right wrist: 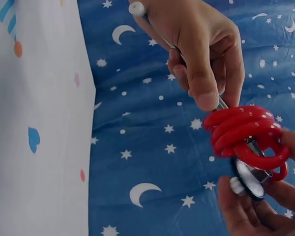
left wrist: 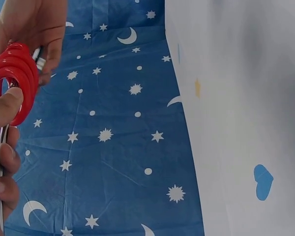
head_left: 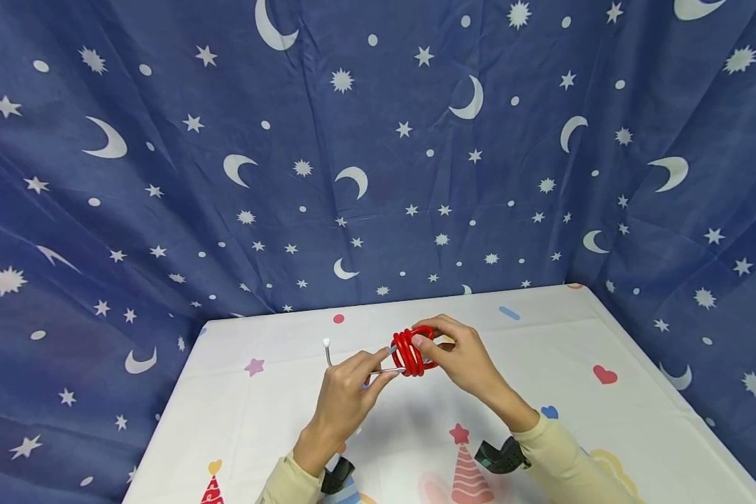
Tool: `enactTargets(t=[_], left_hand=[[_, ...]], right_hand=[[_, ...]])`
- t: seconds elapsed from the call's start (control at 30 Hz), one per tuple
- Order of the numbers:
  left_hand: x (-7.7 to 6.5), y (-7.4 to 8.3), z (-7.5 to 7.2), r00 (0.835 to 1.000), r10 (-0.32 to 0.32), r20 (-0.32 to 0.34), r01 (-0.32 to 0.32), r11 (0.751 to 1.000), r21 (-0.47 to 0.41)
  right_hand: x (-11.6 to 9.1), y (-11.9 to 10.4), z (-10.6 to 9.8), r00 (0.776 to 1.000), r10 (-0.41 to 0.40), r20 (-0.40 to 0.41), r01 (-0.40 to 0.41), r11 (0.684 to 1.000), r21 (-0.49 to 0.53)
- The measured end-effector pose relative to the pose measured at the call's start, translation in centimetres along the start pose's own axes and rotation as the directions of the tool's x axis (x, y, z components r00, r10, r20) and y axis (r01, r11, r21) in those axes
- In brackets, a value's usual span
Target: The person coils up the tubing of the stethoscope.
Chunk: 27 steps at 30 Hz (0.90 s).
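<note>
A stethoscope is held above the table, its red tubing (head_left: 409,353) wound in several loops. My left hand (head_left: 346,392) pinches its metal ear tubes between thumb and fingers, left of the coil. One white ear tip (head_left: 326,342) sticks up behind that hand. My right hand (head_left: 465,355) grips the coil's right end, thumb on the near side. In the right wrist view the round chest piece (right wrist: 250,179) shows under the loops, beside the right hand's fingers. The left wrist view shows the coil (left wrist: 19,78) between both hands.
A white tablecloth with printed hearts, stars and party hats covers the table (head_left: 277,413). Behind and beside it hangs a dark blue curtain (head_left: 390,168) with moons and stars. Black straps (head_left: 502,456) sit around the wrists.
</note>
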<state>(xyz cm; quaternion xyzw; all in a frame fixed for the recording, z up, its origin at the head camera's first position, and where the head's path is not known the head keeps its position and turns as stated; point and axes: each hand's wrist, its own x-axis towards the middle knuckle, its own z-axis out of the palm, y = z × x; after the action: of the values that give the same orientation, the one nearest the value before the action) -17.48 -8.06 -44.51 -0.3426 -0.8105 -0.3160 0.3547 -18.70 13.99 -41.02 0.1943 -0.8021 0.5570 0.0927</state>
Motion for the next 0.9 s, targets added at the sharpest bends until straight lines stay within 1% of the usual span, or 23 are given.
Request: enactTargets(t=[0.13,0.23,0.3,0.43,0.5,0.57,0.63,0.7,0.9], left_hand=[[0.0,-0.1,-0.1,1.0,-0.009,-0.009,0.009,1.0,0.006],[0.0,-0.1,-0.2,1.0,-0.023,-0.015,0.023,1.0,0.016],[0.1,-0.1,-0.3,0.999,-0.037,-0.015,0.038,0.999,0.021],[0.0,-0.3,-0.3,0.999,-0.04,-0.029,0.04,0.999,0.02],[0.0,-0.4,-0.3,0.998,-0.041,-0.04,0.041,0.999,0.015],[0.0,-0.4,-0.3,0.998,-0.041,-0.048,0.042,0.999,0.011],[0.0,-0.3,-0.2,0.998,-0.043,-0.049,0.044,0.999,0.01],[0.0,-0.2,-0.2,0.998,-0.039,-0.046,0.039,0.999,0.009],[0.0,0.2,0.0,0.999,-0.027,-0.045,0.027,1.0,0.003]], right_hand=[[-0.2,-0.1,0.2,0.998,0.035,-0.046,-0.033,0.999,0.031],[-0.4,-0.1,0.2,0.997,0.051,-0.06,-0.048,0.997,0.053],[-0.5,0.0,0.3,0.997,0.057,-0.052,-0.053,0.995,0.08],[-1.0,0.1,0.5,0.998,0.052,-0.019,-0.049,0.991,0.126],[-1.3,0.2,0.5,0.999,0.036,-0.005,-0.035,0.991,0.131],[-1.5,0.3,0.5,1.0,0.016,-0.006,-0.015,0.993,0.119],[-1.6,0.3,0.5,1.0,0.004,-0.016,-0.002,0.994,0.109],[-1.7,0.3,0.6,1.0,0.004,-0.031,0.0,0.993,0.122],[-2.0,0.1,1.1,0.995,0.048,-0.09,-0.033,0.986,0.163]])
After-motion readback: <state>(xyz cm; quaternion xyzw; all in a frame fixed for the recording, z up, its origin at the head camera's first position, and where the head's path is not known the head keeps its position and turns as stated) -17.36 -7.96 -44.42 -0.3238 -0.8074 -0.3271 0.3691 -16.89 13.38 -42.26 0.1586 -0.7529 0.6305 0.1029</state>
